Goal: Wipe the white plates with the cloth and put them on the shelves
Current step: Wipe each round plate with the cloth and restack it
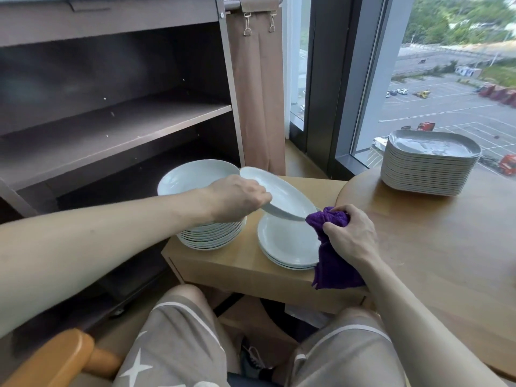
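White plate point(279, 195): tilted, held above the low tabletop point(245, 258), rim pinched in left grip point(237, 198). Purple cloth point(332, 247): bunched in closed right grip point(349, 233), touching the plate's lower edge. Beneath: short plate stack point(287, 244); beside it, taller stack point(212, 233). Shelves point(111, 129) at left. Grey square dishes point(427, 169) stacked on round tabletop point(432, 247), well apart at right.
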`<state>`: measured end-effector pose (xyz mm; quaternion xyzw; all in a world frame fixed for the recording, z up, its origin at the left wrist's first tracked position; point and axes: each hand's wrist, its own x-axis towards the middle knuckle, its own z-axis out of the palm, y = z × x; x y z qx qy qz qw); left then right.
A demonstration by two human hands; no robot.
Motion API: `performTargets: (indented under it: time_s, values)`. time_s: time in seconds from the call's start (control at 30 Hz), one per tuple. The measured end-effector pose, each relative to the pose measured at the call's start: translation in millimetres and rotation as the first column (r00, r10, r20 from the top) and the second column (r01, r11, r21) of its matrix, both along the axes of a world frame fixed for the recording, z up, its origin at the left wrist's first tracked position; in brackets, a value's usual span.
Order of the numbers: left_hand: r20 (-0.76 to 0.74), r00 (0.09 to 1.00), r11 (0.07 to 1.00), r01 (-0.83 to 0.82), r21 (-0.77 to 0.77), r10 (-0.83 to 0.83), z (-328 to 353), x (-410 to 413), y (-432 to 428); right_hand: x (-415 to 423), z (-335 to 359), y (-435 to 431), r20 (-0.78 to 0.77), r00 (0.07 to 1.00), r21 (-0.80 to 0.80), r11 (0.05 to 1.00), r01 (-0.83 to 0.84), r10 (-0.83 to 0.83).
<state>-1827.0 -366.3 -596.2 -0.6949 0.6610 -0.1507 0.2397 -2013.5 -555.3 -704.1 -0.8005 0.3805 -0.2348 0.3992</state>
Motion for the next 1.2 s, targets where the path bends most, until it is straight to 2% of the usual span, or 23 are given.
performTargets:
  time_s: [0.2,0.4,0.63,0.9,1.07,1.2]
  values:
    - [-0.029,0.999,0.967,-0.05,-0.25,0.044,30.2,19.4,29.2,3.9,-4.4,6.5,-0.014,0.999,-0.024,0.999,-0.048,0.047]
    - [-0.045,0.996,0.891,-0.085,-0.445,0.072,17.8,31.9,80.3,7.4,-6.8,12.7,-0.045,0.995,-0.034,0.996,-0.087,0.086]
    - [-0.106,0.973,0.834,-0.229,-0.502,0.203,-17.5,43.5,125.0,10.5,-10.3,19.2,-0.099,0.985,-0.078,0.986,-0.147,0.139]
    - [-0.2,0.934,0.816,-0.357,-0.455,0.297,-36.8,45.1,133.5,13.7,-16.9,28.0,-0.147,0.971,-0.117,0.971,-0.206,0.188]
    - [-0.294,0.857,0.785,-0.509,-0.355,0.423,-38.1,43.2,120.9,12.6,-21.4,34.0,-0.216,0.948,-0.117,0.958,-0.262,0.233]
    - [-0.393,0.807,0.711,-0.582,-0.396,0.441,-46.0,31.5,111.1,12.4,-25.0,40.0,-0.292,0.908,-0.124,0.93,-0.347,0.3]
